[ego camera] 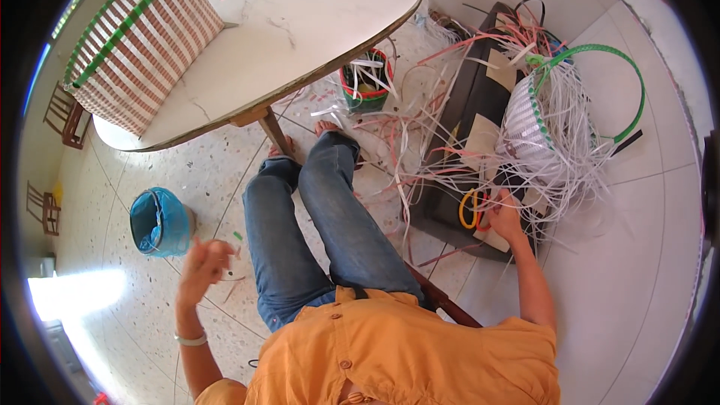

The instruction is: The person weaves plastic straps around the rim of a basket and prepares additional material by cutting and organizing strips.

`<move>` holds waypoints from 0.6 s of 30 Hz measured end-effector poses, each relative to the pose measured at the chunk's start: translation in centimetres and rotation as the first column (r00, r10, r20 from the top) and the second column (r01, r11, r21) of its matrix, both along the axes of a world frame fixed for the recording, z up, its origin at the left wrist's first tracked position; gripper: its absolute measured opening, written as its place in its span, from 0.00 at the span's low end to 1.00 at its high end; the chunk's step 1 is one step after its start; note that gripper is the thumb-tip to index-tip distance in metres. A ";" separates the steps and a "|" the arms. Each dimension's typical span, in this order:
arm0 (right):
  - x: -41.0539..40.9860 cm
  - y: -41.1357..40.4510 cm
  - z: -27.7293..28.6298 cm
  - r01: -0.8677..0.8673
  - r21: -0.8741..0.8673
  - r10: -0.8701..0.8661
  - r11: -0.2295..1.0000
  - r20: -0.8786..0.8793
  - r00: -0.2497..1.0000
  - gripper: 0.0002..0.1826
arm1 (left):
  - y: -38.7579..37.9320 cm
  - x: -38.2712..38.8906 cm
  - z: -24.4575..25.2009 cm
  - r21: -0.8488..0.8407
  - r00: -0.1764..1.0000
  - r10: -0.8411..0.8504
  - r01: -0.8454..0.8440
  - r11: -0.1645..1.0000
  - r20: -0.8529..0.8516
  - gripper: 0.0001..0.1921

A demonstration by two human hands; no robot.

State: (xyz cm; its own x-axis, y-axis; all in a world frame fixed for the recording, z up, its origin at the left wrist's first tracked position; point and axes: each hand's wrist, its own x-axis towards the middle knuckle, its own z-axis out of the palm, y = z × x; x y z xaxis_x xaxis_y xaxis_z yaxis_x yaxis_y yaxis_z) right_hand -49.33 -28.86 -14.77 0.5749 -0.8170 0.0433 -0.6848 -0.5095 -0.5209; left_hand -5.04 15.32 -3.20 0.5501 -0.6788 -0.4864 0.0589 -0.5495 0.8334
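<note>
My left hand (pixel 205 270) is raised at the lower left above the floor, its fingers bent and blurred; whether it holds anything small I cannot tell. At the right, my right hand (pixel 504 215) is at the scissors (pixel 468 209) with yellow and red handles, over the near end of a long black box-like bench (pixel 444 191). Its fingertips are partly hidden among strips, so its grip is unclear. White and pink plastic strips (pixel 568 163) spill around it from a white woven basket (pixel 520 118) with a green handle, which lies on the bench.
A marble-patterned table (pixel 281 28) fills the upper left, bearing a tall brown-and-white woven basket (pixel 152 56) with green trim. Beneath its edge stands a green container (pixel 363 102) with a red rim, holding strips. A blue-lined bin (pixel 174 222) stands left of my legs. Loose strips litter the floor.
</note>
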 end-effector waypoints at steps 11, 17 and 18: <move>2.2 3.2 8.8 0.049 0.529 -0.122 0.847 0.104 0.987 0.12 | -11.9 -6.3 0.4 -0.144 0.811 -0.389 0.364 0.920 -0.437 0.21; 9.6 9.8 16.6 -0.429 0.774 0.026 0.465 0.473 0.881 0.07 | -15.3 -8.3 -0.8 -0.301 0.575 -0.323 0.136 0.944 -0.752 0.22; 10.9 11.5 16.7 -0.475 0.745 0.089 0.467 0.495 0.864 0.07 | -15.8 -9.2 -1.0 -0.270 0.568 -0.247 0.046 0.962 -0.785 0.23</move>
State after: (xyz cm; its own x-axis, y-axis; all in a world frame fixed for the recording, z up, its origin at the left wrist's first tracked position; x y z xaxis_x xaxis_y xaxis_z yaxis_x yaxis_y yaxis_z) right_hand -38.47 -17.35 1.92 0.8780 -0.3689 -0.3050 -0.2637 0.1591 -0.9514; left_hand -14.24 -0.52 -4.18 -0.1187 -0.8458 -0.5201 0.6933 -0.4456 0.5664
